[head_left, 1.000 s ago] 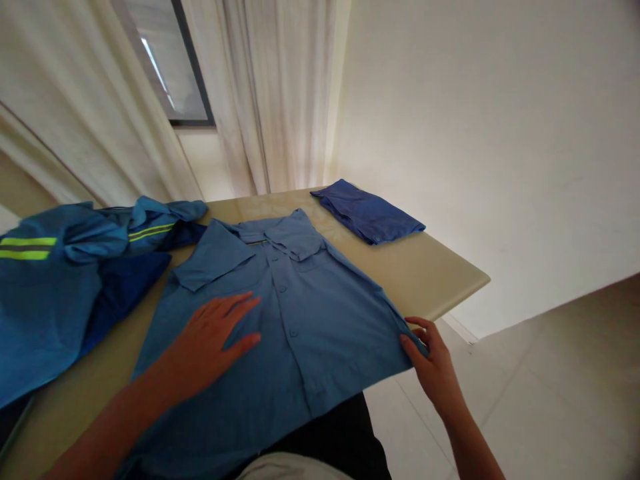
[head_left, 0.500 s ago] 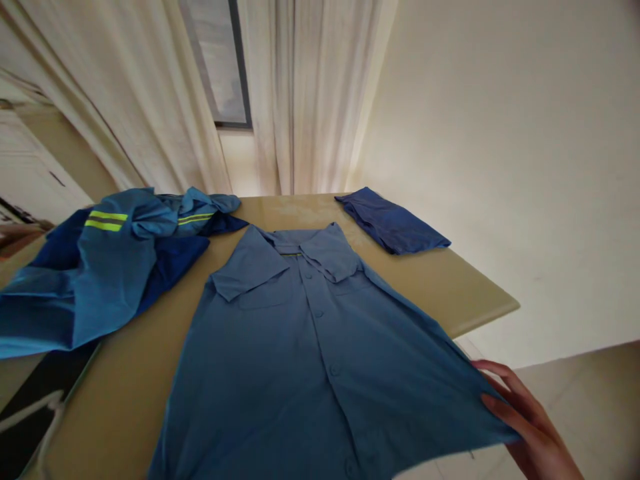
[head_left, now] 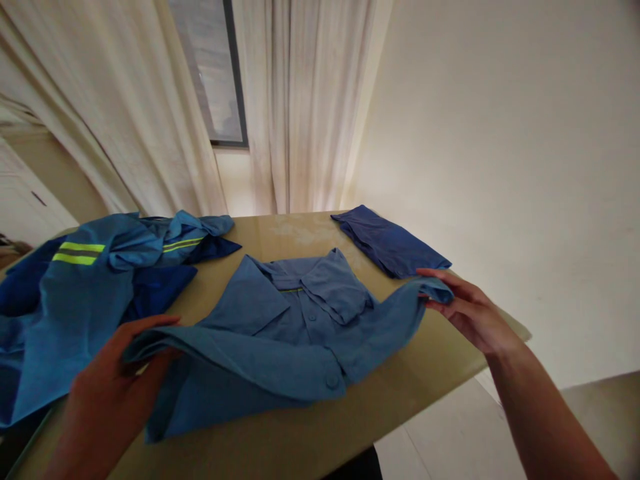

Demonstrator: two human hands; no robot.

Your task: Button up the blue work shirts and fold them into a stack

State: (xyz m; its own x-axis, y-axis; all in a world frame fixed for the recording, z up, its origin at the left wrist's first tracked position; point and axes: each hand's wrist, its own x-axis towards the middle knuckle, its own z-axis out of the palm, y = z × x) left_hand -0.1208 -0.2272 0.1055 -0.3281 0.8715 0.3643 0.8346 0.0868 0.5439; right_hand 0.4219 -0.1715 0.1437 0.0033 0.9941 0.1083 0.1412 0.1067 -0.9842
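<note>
A blue button-up shirt (head_left: 280, 373) lies front up on the table, collar end away from me and sleeves folded inward over its chest. Its lower hem is lifted and hangs between my hands, partly folded over the body. At the lower left, my left hand (head_left: 120, 380) grips one corner of the hem between thumb and fingers. My right hand (head_left: 463, 307) pinches the opposite corner on the right, just in front of a folded dark blue garment (head_left: 393, 243).
The tan table (head_left: 285, 233) has its right corner near the wall (head_left: 500, 167). Crumpled blue clothes (head_left: 90, 293) with yellow reflective stripes lie on the left. Beige curtains (head_left: 310, 100) hang behind, and tiled floor shows at lower right.
The shirt's hem has been raised and brought up toward the collar. My left hand has come into view holding its left corner; my right hand has moved up and leftward with the other.
</note>
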